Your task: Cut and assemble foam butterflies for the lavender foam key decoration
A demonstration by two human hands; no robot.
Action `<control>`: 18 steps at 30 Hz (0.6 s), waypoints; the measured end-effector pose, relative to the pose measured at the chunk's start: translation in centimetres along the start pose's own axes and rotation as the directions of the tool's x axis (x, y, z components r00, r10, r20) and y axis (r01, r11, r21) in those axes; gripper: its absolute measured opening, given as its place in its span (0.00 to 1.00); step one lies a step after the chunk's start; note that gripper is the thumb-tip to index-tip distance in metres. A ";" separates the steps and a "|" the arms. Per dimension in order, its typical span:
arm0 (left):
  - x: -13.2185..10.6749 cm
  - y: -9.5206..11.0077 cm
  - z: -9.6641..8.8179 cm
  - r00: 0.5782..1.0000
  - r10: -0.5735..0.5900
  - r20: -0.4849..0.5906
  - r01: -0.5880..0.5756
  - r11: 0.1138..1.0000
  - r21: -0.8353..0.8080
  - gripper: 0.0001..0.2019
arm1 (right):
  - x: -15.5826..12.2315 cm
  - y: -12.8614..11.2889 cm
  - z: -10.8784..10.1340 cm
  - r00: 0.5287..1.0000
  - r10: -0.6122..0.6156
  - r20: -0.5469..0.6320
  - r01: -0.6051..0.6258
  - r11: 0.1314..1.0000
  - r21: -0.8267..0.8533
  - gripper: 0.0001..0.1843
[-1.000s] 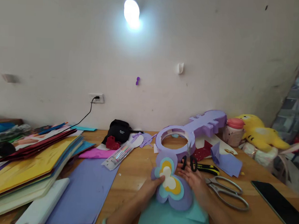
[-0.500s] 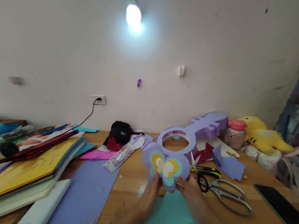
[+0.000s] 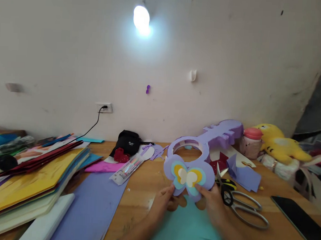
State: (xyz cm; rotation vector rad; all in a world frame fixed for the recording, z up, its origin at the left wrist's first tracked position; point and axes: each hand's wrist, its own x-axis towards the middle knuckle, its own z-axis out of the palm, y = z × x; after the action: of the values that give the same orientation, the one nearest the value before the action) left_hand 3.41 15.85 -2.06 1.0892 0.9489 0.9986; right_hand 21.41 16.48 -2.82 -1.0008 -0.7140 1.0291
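Note:
A layered foam butterfly (image 3: 189, 176), lilac with light blue, yellow and cream wings stacked on it, is held up between my two hands. My left hand (image 3: 163, 200) pinches its lower left wing. On the other side, the fingers of my right hand (image 3: 210, 201) grip the lower right wing. Just behind it lies a lilac ring-shaped piece (image 3: 205, 151) with a long notched stem. Under my hands rests a teal sheet (image 3: 188, 226) with curved cutouts along its far edge. Scissors with black handles (image 3: 227, 197) lie close to my right hand.
Larger grey-handled scissors (image 3: 250, 212), a yellow-black cutter (image 3: 230, 183) and a phone (image 3: 298, 222) lie to the right. Stacked coloured sheets (image 3: 34, 177) and a lilac sheet (image 3: 90, 206) cover the left. A pink-lidded cup (image 3: 252, 142) and yellow plush toy (image 3: 284, 144) stand behind.
The butterfly has moved to the right with both hands and turned to sit more level. More of the teal sheet's cut edge now shows beneath it.

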 end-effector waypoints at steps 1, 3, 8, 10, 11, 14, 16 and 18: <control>0.0 -0.1 0.0 0.999 0.031 -0.025 -0.031 0.999 0.020 0.30 | 0.1 0.0 -0.1 1.000 -0.010 -0.005 0.010 1.000 -0.002 0.31; 0.2 -0.2 -0.1 0.994 0.072 -0.080 -0.069 0.996 0.048 0.29 | 0.3 0.0 -0.1 1.000 -0.016 -0.018 0.016 1.000 0.001 0.30; 0.9 -0.9 -0.2 0.999 0.048 -0.023 -0.047 0.999 0.025 0.31 | 0.7 -0.1 -0.4 1.000 -0.009 -0.014 0.010 1.000 0.012 0.28; 1.1 -1.1 -0.2 0.998 0.061 -0.010 -0.061 0.998 0.009 0.31 | 0.8 0.1 -0.6 1.000 -0.025 -0.013 0.025 1.000 -0.011 0.29; 1.2 -1.2 -0.3 0.997 0.073 -0.010 -0.073 0.997 -0.003 0.31 | 1.0 0.2 -0.7 0.999 -0.035 -0.018 0.035 0.999 -0.023 0.29; 0.9 -1.0 -0.2 0.994 0.101 -0.050 -0.106 0.990 -0.092 0.29 | 1.4 0.9 -0.9 0.998 -0.052 -0.031 0.050 0.997 -0.054 0.31; 0.6 -0.8 -0.2 0.995 0.077 -0.065 -0.088 0.980 -0.180 0.30 | 1.5 1.5 -0.8 0.998 -0.063 -0.011 0.062 0.996 -0.060 0.31; 0.5 -0.8 -0.2 0.999 0.011 -0.050 -0.023 0.971 -0.239 0.29 | 1.2 2.0 -0.5 0.997 -0.069 0.016 0.070 0.995 -0.070 0.30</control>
State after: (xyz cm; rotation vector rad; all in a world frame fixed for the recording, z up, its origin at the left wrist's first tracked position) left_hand 3.48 16.21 -2.94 0.8756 0.8342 1.1265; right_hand 21.60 17.80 -4.79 -1.0233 -0.7959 0.9567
